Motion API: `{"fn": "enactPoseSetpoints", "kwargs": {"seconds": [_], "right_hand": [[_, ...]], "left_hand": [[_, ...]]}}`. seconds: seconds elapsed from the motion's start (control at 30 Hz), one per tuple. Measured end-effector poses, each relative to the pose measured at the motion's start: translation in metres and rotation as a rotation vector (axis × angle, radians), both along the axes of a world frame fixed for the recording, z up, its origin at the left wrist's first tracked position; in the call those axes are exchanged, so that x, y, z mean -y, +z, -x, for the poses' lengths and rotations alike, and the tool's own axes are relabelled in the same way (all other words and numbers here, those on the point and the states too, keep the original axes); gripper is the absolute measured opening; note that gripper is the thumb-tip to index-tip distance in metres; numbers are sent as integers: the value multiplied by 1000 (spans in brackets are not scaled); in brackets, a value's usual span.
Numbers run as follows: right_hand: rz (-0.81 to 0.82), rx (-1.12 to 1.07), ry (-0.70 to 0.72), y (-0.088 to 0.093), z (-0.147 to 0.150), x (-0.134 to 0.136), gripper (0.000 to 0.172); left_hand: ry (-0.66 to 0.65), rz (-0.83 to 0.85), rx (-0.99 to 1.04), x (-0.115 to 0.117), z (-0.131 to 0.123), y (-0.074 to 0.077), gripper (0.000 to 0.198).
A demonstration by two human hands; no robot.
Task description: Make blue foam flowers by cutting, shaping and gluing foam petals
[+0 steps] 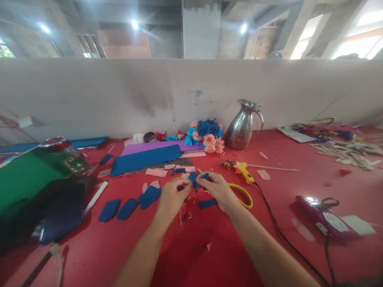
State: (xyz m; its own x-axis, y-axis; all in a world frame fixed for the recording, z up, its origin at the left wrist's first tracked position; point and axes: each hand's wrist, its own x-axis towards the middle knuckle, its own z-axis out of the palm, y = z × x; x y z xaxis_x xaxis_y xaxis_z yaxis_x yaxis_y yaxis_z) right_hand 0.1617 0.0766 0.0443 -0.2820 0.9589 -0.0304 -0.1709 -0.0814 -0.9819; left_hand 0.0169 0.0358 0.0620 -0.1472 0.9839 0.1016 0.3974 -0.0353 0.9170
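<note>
Both hands meet over the middle of the red table. My left hand (176, 195) is closed in a pinch at the lower left of a small blue paper flower (194, 179). On its other side, my right hand (217, 188) pinches one of the petals between thumb and fingers. Beneath the right hand lies a blue paper strip (208, 203), and a yellow ring (245, 196) sits beside that wrist. Blue cut-out pieces (128, 209) are spread to the left of the left hand. Pink scraps (156, 172) lie beyond it.
A yellow glue gun (241, 169) trails a black cord on the right. Behind stand a steel jug (242, 125) and a bunch of paper flowers (209, 133). Blue sheets (146, 159) lie back left, near a glass jar (70, 155). A magenta device (327, 221) sits at right.
</note>
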Motion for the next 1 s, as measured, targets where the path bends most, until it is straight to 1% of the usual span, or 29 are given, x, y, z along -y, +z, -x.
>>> {"fn": "enactPoseSetpoints", "kwargs": {"seconds": [0.17,0.47,0.6,0.7,0.83,1.0], "right_hand": [[5,16,-1,-2,0,-1,24],[2,28,12,-1,-1,-2,21],[4,12,15,1,-2,-2,20],[6,13,19,2,-2,-2,20],[14,15,17,4,-2,-1,20],[17,5,3,4,-2,-1,18]], "left_hand": [[5,-13,-4,0,1,-1,16],[14,22,45,-3,4,-3,16],[11,123,130,-1,3,0,18],[-17,186,223,0,3,1,26],[-71,179,278,-1,5,-3,26],[-57,170,312,-3,5,-3,22]]}}
